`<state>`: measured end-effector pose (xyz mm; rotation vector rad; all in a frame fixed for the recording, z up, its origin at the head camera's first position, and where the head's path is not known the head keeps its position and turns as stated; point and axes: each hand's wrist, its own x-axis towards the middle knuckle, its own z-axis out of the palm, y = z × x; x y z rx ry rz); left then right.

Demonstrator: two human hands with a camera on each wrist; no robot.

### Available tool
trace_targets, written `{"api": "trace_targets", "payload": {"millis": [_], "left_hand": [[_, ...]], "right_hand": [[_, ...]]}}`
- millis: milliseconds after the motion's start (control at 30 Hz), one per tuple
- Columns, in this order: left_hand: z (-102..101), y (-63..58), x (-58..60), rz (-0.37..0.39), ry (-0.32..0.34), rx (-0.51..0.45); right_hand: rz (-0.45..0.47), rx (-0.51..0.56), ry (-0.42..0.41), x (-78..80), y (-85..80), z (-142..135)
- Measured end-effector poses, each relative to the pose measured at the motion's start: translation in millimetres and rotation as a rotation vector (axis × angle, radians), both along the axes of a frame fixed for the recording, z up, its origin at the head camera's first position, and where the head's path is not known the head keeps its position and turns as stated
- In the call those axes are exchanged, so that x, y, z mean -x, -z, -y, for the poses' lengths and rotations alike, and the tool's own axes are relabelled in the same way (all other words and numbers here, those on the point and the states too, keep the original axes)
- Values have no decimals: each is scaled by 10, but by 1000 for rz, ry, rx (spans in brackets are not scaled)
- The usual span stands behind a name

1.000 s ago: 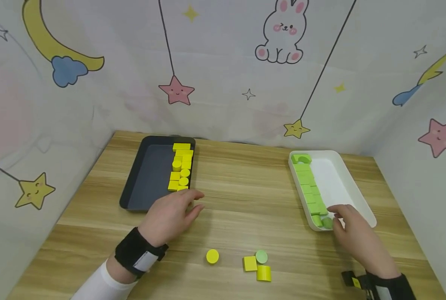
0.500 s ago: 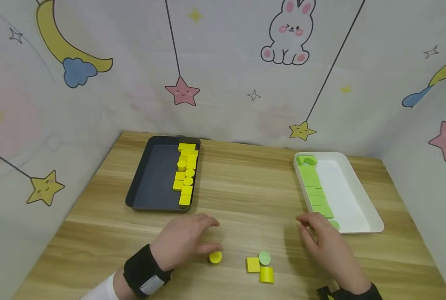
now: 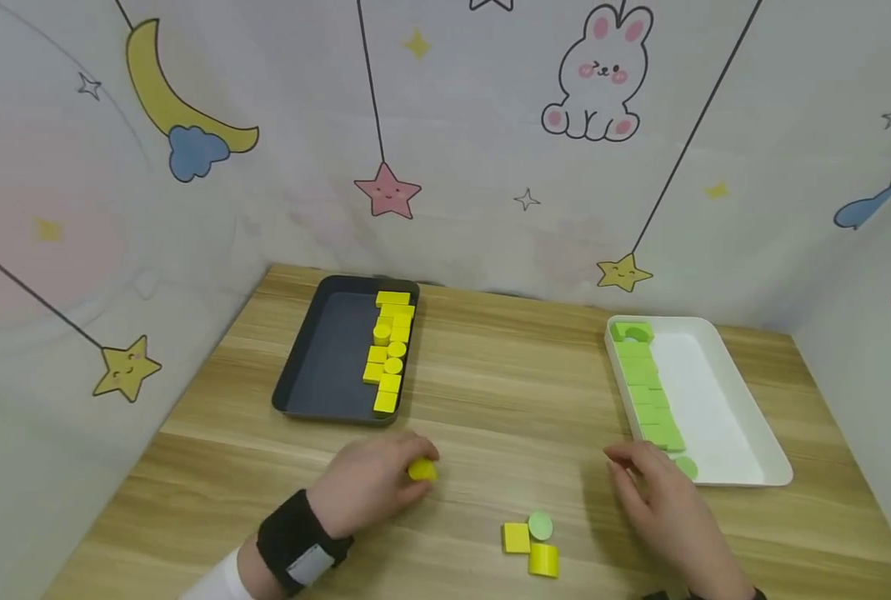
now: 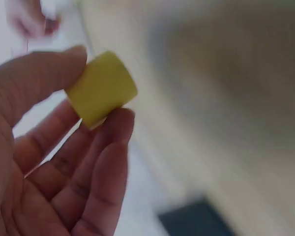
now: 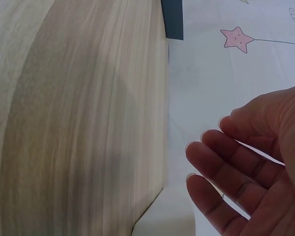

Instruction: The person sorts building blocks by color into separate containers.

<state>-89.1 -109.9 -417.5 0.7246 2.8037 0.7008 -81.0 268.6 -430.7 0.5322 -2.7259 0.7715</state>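
Between thumb and fingertips my left hand (image 3: 373, 483) pinches a yellow cylinder block (image 4: 102, 88), lifted off the table in front of the dark tray (image 3: 313, 358). Yellow blocks (image 3: 391, 333) line that tray's right side. My right hand (image 3: 666, 500) hovers by the near left corner of the white tray (image 3: 723, 400), its fingers loosely bent around nothing. Green blocks (image 3: 643, 375) fill the white tray's left side, and a green round block (image 3: 686, 467) is at its near end, partly behind the hand.
Between the hands, on the wooden table (image 3: 505, 383), lie a yellow square block (image 3: 516, 538), a green cylinder (image 3: 540, 525) and a yellow half-round-looking block (image 3: 543, 560), close together. A printed cloth wall (image 3: 475, 242) stands behind the table.
My left hand has come from the dark tray, taken the yellow cylinder off the table and raised it. My right hand has moved left, away from the white tray's inside.
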Motion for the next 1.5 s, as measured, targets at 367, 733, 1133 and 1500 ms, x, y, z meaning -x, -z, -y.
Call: {"api": "trace_targets", "payload": {"millis": [367,733,1133,1500], "left_hand": [[585,109,599,-104,-418,14],[622,221,671,-66,-416,7],[667,156,667,-69,-425,-44],[513,-60,605,-143,-395,-37]], "right_hand": [[-6,9,-20,-16,38,-15],[-16,8,-36,5,96,-59],[21,2,-44,13,79,-13],[97,-59,-132,-43,61,144]]}}
